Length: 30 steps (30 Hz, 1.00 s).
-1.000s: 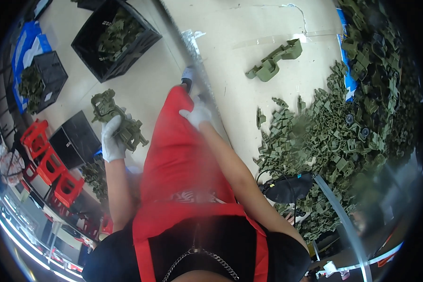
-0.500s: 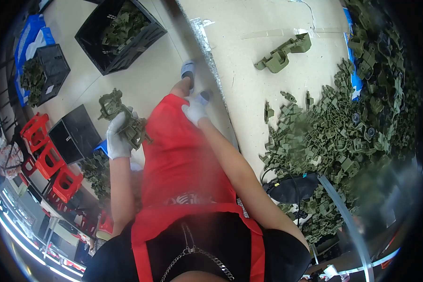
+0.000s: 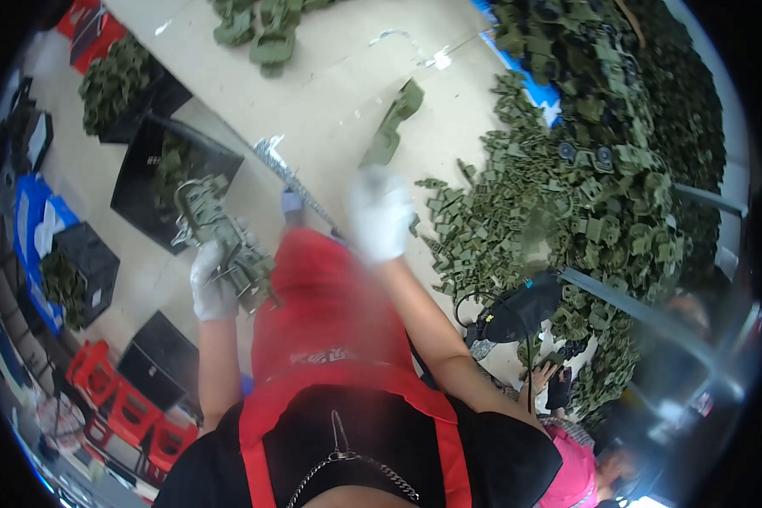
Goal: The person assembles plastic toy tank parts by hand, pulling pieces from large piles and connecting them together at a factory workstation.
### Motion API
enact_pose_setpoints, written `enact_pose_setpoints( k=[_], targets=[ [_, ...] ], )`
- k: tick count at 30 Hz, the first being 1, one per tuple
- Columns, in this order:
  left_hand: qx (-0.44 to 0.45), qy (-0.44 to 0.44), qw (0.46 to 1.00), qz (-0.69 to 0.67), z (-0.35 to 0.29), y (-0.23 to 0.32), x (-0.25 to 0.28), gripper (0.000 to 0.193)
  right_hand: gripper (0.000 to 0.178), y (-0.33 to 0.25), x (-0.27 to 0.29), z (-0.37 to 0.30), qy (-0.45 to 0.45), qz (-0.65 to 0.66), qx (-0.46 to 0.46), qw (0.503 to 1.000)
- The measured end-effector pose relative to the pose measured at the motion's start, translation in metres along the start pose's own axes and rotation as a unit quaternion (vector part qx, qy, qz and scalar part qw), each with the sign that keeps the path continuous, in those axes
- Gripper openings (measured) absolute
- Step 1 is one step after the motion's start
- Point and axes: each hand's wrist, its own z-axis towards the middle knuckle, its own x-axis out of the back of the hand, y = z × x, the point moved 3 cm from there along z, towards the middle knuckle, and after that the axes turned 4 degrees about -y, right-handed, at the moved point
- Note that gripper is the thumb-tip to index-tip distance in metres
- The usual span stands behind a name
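My left hand (image 3: 213, 284), in a white glove, is closed around an olive-green moulded plastic part (image 3: 205, 210). The part is long and tilted, with openings and raised ribs, and its lower end lies in front of my red apron. My right hand (image 3: 379, 216), also gloved in white, is stretched out over the table (image 3: 330, 127). Motion smears its fingers, so I cannot make out their pose. Just beyond it lies a single curved green plastic part (image 3: 391, 127). To its right spreads a heap of small green pieces (image 3: 483, 220).
Larger green parts (image 3: 271, 42) lie at the table's far left. On the floor to the left stand black crates (image 3: 118, 190) with green parts, and red stools (image 3: 131, 411). A black pouch with a cable (image 3: 521, 313) sits at the right. A co-worker in pink (image 3: 571, 466) is at lower right.
My view has turned toward the right. My right hand has gone from beside my apron out over the table. My left hand keeps its hold on the green part.
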Motion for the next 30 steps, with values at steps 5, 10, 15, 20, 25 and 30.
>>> enact_pose_setpoints(
  k=[5, 10, 15, 20, 25, 30],
  targets=[
    [0.062, -0.158, 0.985, -0.015, 0.068, 0.013, -0.091, 0.065, 0.022, 0.06, -0.015, 0.12, 0.17, 0.098, -0.172, 0.965],
    [0.082, -0.191, 0.976, 0.063, 0.096, 0.05, -0.111, 0.067, 0.022, -0.012, -0.04, 0.138, 0.041, -0.139, -0.065, 0.987],
    [0.149, -0.217, 0.962, 0.069, 0.123, 0.056, -0.121, 0.067, 0.038, 0.01, -0.043, 0.155, -0.044, -0.042, -0.045, 0.997],
    [0.08, -0.263, 0.941, 0.199, 0.141, 0.053, -0.129, 0.102, 0.035, -0.082, 0.081, 0.111, 0.055, 0.236, -0.012, 0.97],
    [-0.007, -0.322, 0.924, 0.204, 0.122, 0.018, -0.184, 0.11, 0.028, -0.155, 0.134, 0.034, 0.093, -0.018, 0.14, 0.986],
    [-0.005, -0.379, 0.892, 0.247, 0.094, -0.011, -0.215, 0.112, 0.03, -0.142, 0.158, 0.014, 0.152, -0.045, 0.16, 0.974]
  ],
)
